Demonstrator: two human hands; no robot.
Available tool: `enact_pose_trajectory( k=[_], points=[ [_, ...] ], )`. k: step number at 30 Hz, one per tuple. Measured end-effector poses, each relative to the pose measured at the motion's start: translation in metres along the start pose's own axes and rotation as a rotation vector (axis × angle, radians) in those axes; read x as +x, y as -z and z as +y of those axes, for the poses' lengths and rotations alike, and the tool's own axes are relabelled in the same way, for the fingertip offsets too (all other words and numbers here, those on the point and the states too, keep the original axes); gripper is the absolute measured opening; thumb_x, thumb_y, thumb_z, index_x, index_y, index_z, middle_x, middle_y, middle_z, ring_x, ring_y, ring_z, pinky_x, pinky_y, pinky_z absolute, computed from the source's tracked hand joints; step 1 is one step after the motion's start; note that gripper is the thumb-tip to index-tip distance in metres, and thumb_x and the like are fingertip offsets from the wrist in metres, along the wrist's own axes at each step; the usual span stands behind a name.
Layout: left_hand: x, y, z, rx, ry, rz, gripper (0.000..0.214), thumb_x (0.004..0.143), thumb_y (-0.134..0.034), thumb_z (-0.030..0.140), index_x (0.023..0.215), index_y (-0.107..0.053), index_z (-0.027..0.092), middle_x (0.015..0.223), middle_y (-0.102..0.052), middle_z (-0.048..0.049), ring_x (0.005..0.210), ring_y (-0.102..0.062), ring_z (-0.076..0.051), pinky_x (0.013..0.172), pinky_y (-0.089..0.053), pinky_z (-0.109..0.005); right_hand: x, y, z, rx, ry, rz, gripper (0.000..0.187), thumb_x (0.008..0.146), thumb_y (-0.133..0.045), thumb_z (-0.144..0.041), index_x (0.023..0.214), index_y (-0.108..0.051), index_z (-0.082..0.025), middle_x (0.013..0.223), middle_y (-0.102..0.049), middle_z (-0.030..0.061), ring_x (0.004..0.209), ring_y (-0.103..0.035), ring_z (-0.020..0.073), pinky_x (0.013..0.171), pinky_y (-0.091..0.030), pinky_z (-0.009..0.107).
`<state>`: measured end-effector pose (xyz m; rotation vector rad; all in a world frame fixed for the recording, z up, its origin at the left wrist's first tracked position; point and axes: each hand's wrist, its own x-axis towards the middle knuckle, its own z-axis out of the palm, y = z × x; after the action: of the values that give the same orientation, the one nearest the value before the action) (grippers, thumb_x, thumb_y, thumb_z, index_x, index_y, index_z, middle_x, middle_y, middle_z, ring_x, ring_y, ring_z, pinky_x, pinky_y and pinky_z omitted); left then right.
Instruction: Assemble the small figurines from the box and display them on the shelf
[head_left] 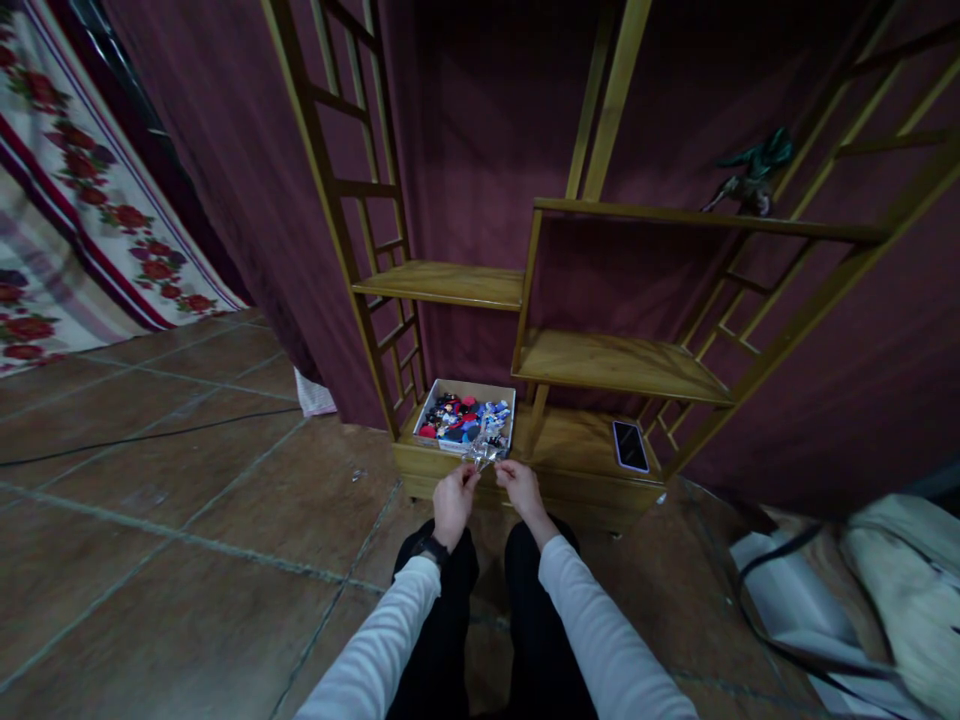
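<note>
Between my two hands is a small clear plastic bag [484, 452], pinched at its near edge; what it holds, if anything, I cannot make out. My left hand [453, 503], with a dark watch on the wrist, has its fingers closed on the bag's left side. On its right side, the fingertips of my right hand [520, 488] are pressed together. Just beyond the bag stands an open cardboard box [429, 405] full of small colourful pieces [465, 415] in red, blue, black and white. The bag overlaps the box's near right corner in view.
The box rests on the bottom of a wooden shelf unit [439, 283]. A phone [630, 446] lies at the right on that level. A figurine [754, 175] stands on the upper right shelf. On the floor at right are bags [911, 580]; a cable [150, 436] runs along the left.
</note>
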<state>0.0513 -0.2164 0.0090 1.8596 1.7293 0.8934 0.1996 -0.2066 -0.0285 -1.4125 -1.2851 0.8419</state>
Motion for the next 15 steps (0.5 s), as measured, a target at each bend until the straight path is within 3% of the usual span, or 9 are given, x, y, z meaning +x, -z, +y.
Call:
enact_pose_trajectory(
  k=[10, 15],
  points=[
    [0.006, 0.002, -0.004, -0.053, 0.112, 0.073, 0.017, 0.077, -0.059, 0.023, 0.091, -0.066, 0.018, 0.086, -0.070, -0.0082, 0.078, -0.063, -0.018, 0.067, -0.040, -0.024, -0.004, -0.003, -0.007, 0.115, 0.042, -0.098, 0.028, 0.071, -0.060, -0.037, 0.091, -0.069, -0.020, 0.089, -0.071, 0.0050, 0.077, -0.065, 0.0193, 0.065, -0.054, 0.031],
    [0.012, -0.007, -0.015, -0.315, 0.192, 0.103, 0.011, 0.072, -0.061, 0.020, 0.080, -0.066, 0.018, 0.073, -0.069, -0.0062, 0.071, -0.063, -0.017, 0.063, -0.042, -0.024, -0.008, -0.006, -0.017, 0.173, 0.060, -0.207, 0.031, 0.070, -0.062, -0.042, 0.089, -0.069, -0.018, 0.081, -0.070, 0.0048, 0.071, -0.063, 0.0174, 0.066, -0.051, 0.029]
  ],
)
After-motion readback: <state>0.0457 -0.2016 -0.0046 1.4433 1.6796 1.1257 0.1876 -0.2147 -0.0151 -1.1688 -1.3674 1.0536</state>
